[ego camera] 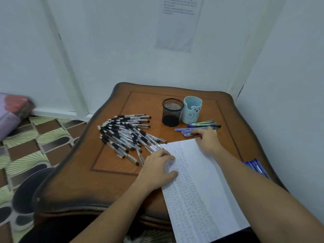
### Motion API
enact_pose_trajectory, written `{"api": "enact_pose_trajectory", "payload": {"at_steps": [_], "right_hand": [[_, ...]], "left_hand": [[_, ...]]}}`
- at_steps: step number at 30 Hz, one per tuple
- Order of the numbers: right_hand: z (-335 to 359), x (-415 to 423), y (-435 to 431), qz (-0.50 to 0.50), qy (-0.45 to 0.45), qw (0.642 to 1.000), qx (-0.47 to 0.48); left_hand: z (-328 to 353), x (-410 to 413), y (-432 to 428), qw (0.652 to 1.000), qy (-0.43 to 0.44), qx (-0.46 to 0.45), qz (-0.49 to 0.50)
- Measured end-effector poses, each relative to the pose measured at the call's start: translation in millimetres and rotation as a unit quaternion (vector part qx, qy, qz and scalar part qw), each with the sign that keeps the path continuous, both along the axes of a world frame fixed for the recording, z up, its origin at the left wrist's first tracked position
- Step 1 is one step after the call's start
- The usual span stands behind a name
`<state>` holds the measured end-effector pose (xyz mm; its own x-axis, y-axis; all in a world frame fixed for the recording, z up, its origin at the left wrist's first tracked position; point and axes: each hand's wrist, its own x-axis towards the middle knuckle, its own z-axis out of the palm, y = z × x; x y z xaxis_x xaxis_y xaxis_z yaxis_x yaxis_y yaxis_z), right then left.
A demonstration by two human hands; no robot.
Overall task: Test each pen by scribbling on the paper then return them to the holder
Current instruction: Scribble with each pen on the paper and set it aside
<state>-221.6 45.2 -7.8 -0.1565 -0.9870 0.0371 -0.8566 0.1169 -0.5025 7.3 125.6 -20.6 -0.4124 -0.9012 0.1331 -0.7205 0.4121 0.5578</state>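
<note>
A white sheet of paper point(206, 181) with rows of scribbles lies on the wooden table point(112, 181) and hangs over its near edge. My left hand point(157, 165) rests flat on the paper's left edge, fingers spread. My right hand point(208, 139) reaches over the paper's far corner, fingertips on a small group of blue and green pens point(199, 128); whether it grips one I cannot tell. A large pile of clear pens with black grips point(128, 135) lies to the left. A black mesh holder point(172, 112) and a light blue bear holder point(192, 109) stand behind.
Several blue pens point(256, 166) lie at the table's right edge beside my right forearm. White walls close the back and right sides. A patterned floor point(26, 146) lies left of the table, with a pink-purple bundle point(12, 113) against the wall.
</note>
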Motion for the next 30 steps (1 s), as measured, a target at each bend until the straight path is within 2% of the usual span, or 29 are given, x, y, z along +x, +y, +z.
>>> {"api": "enact_pose_trajectory", "payload": {"at_steps": [3, 7, 12, 17, 20, 26, 28, 30], "right_hand": [[0.8, 2.2, 1.3, -0.014, 0.005, 1.0, -0.015], [8.7, 1.2, 8.2, 0.03, 0.097, 0.995, -0.021], [30.3, -4.8, 33.1, 0.087, -0.047, 0.994, 0.045], [38.1, -13.6, 63.8, 0.064, -0.076, 0.994, 0.046], [37.4, -18.3, 73.8, 0.036, -0.031, 0.998, 0.049], [36.4, -28.4, 87.2, 0.009, 0.13, 0.985, 0.109], [37.6, -30.6, 90.9, 0.004, 0.153, 0.983, 0.105], [37.7, -33.8, 91.8, -0.013, 0.134, 0.989, 0.068]], "left_hand": [[-5.4, 1.6, 2.3, 1.0, 0.017, -0.015, 0.004], [-6.6, 2.0, 5.1, 0.999, 0.01, -0.037, 0.004], [-4.5, 1.0, 8.0, 0.999, -0.004, -0.033, 0.011], [0.5, -1.8, 13.9, 0.999, -0.022, -0.018, 0.019], [2.8, -2.1, 16.7, 0.998, -0.056, -0.02, 0.009], [4.7, -4.7, 24.2, 0.992, -0.123, -0.012, -0.002], [0.7, -6.3, 27.6, 0.99, -0.14, -0.015, -0.004], [-5.9, -7.6, 30.5, 0.987, -0.159, -0.02, -0.008]]}}
